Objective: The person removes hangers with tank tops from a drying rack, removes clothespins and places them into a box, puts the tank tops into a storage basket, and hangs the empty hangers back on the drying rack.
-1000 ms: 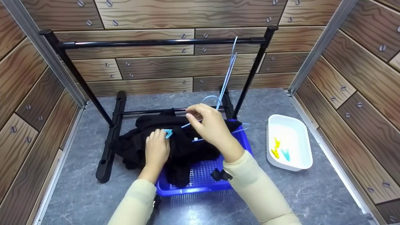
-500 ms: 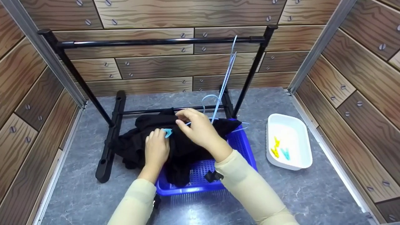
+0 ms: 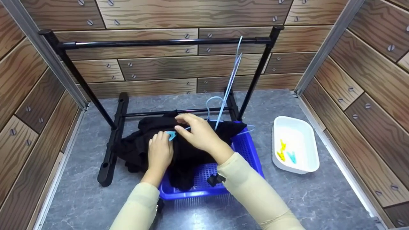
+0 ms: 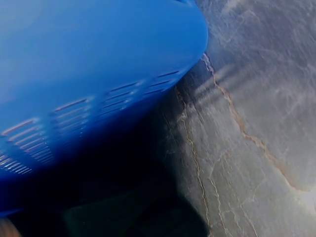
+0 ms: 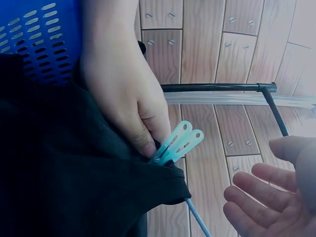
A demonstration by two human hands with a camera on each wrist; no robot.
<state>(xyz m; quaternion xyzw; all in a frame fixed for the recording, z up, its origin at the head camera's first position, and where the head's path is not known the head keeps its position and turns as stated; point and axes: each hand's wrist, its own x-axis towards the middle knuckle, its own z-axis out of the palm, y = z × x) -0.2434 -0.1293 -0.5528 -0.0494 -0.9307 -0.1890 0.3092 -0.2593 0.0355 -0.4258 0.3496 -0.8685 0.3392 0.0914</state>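
while the left hand pinches cloth, the right hand curves nearby.

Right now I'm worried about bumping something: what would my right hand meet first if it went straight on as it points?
Most likely the black garment, at its edge beside the light-blue clothespin. Depth is unclear, so the right hand might brush the clothespin first.

There is room between basket and white tub; hangers obstruct the right of the rack.
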